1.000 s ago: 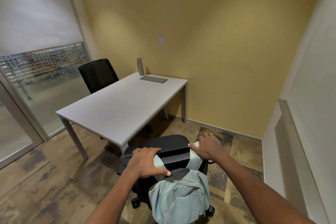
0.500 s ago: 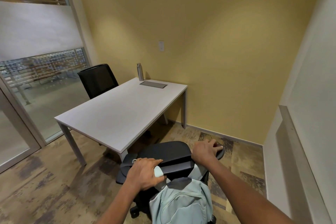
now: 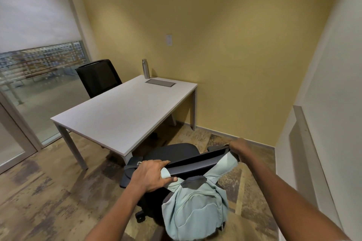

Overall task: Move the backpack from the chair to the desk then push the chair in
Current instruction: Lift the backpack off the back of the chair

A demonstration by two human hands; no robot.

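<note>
A pale green backpack [image 3: 195,209] hangs by its two straps over the back of a black office chair [image 3: 176,152], on the side facing me. My left hand [image 3: 150,175] grips the left strap where it crosses the top of the chair back. My right hand [image 3: 240,146] holds the right strap at the chair back's right corner. The chair stands just in front of the white desk [image 3: 121,111], its seat pointing at the desk's near edge.
A metal bottle [image 3: 145,69] and a grey cable hatch [image 3: 160,83] sit at the desk's far end by the yellow wall. A second black chair [image 3: 99,77] stands behind the desk on the left. A glass partition runs along the left, a white wall along the right.
The chair back has swung so its right end sits farther away. My right hand has moved right and outward along the strap. My left hand stays on the left strap.
</note>
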